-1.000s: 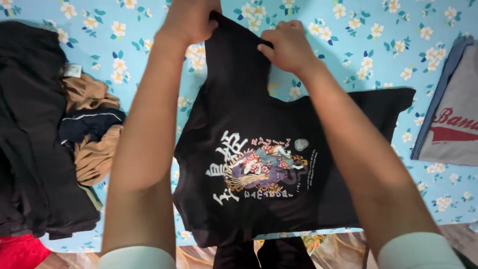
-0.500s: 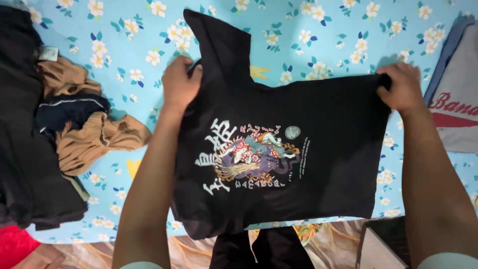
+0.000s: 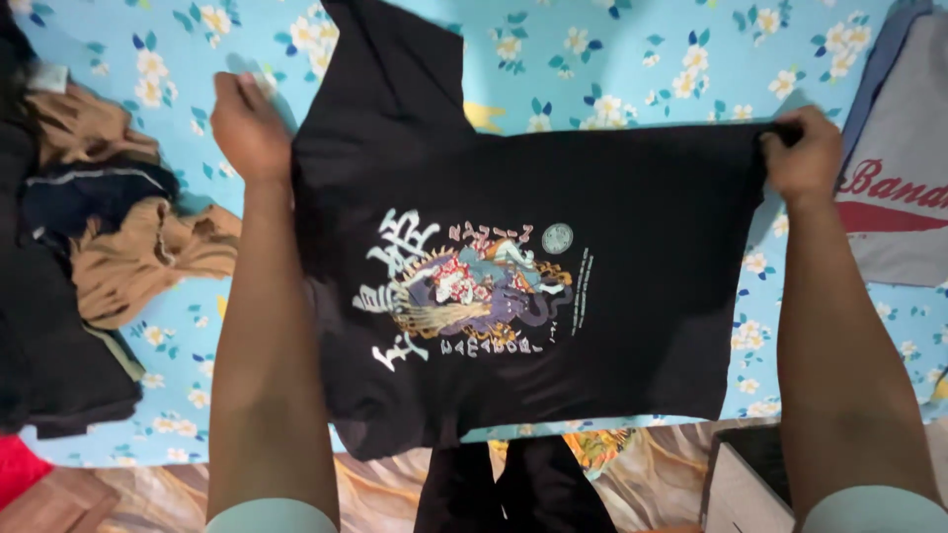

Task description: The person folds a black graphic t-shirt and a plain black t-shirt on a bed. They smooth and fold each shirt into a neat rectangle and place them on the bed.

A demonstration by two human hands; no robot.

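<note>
Floral blue bedsheet [image 3: 642, 59] underlies everything. Black printed T-shirt [image 3: 553, 286] — spread flat at centre, graphic face up. Left hand [image 3: 247, 123] pinches its left edge; right hand [image 3: 805, 153] grips its right corner. Tan and dark clothes pile [image 3: 99, 247] far left; grey shirt [image 3: 904, 188] far right.

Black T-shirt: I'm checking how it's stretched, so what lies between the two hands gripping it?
In the head view, only the black T-shirt spans from the left hand to the right hand, its colourful print facing up.
</note>
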